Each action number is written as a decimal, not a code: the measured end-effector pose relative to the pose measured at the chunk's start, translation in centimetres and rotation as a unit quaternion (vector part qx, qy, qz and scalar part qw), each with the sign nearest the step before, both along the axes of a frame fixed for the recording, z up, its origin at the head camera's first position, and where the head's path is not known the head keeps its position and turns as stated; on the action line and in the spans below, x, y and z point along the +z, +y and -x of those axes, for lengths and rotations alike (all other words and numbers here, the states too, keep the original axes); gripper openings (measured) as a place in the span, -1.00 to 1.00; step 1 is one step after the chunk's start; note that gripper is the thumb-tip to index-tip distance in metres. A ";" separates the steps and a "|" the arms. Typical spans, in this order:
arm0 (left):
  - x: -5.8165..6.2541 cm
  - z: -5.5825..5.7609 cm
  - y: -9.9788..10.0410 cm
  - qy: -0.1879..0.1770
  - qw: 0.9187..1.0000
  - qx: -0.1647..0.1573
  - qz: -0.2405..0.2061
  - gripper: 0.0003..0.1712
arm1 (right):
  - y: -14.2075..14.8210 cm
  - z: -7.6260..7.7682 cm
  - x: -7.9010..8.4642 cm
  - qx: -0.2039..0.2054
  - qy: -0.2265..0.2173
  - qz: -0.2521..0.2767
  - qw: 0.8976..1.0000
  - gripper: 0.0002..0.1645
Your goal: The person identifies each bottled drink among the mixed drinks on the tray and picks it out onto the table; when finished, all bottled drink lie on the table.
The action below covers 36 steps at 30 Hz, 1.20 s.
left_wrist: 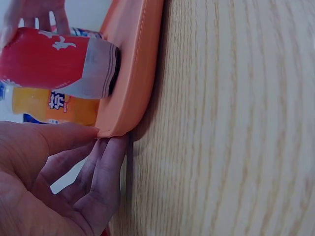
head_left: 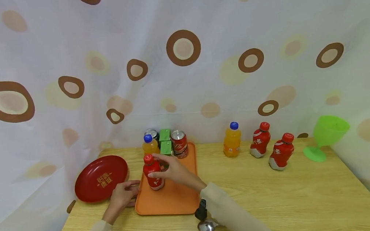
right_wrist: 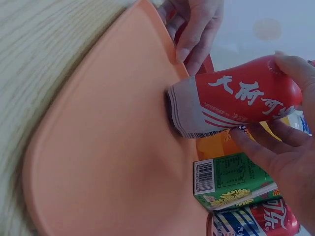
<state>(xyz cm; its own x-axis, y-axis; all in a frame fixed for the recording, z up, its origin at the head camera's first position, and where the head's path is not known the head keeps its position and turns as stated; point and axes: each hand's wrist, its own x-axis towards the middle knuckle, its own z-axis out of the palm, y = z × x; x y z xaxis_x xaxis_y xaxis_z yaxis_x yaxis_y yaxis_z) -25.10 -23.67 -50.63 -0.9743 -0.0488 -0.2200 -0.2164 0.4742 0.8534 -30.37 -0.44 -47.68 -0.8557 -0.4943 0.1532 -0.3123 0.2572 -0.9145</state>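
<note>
- Clock directions were read from the centre of the orange tray (head_left: 174, 201), head view.
- Right hand (head_left: 174, 170): thumb and fingers pinched a red bottle (head_left: 150, 167), upright at 10 o'clock within the tray, base at its surface.
- Left hand (head_left: 122, 195): thumb and fingers pinched the tray's rim at 9 o'clock.
- 12 o'clock end: orange-drink bottle (head_left: 149, 148), green cartons (head_left: 166, 147), red can (head_left: 179, 145), dark can (head_left: 152, 133), grouped.
- Red plate (head_left: 99, 174): 9 o'clock.
- Spoon (head_left: 206, 227): 5 o'clock.
- Second orange-drink bottle (head_left: 232, 141): 2 o'clock.
- Two further red bottles (head_left: 281, 153) and green goblet (head_left: 327, 131): toward 3 o'clock.
</note>
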 end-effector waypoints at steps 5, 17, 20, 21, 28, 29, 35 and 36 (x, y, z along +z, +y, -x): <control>-0.1 0.0 0.0 0.000 1.000 -0.001 0.003 -0.60 | 0.1 -0.5 -0.2 -0.004 0.007 -0.009 1.000 -0.18; -0.2 -0.2 -0.2 0.006 1.000 0.003 0.014 -0.60 | -0.2 -1.4 -0.4 0.015 0.014 -0.023 1.000 -0.11; -0.3 -0.2 -0.1 0.004 1.000 0.003 0.013 -0.60 | -0.1 -1.6 -0.5 0.015 0.005 -0.020 1.000 -0.08; -0.3 -0.2 -0.1 0.005 1.000 0.003 0.014 -0.60 | 0.0 -1.7 -0.6 0.015 0.004 -0.014 1.000 -0.08; -0.3 -0.3 -0.2 0.010 1.000 0.004 0.012 -0.60 | 1.5 -2.0 -0.2 0.003 -0.027 0.027 0.999 -0.10; -0.3 -0.3 -0.2 0.010 1.000 0.005 0.012 -0.61 | 1.9 -2.1 -0.2 -0.005 -0.030 0.030 0.999 -0.11; -0.1 -0.1 -0.1 0.014 1.000 -0.001 0.014 -0.62 | 4.8 -3.1 0.7 -0.063 -0.046 0.053 0.996 -0.06; 0.0 -0.1 -0.1 0.013 1.000 -0.002 0.013 -0.62 | 5.4 -3.3 0.9 -0.072 -0.043 0.057 0.995 -0.06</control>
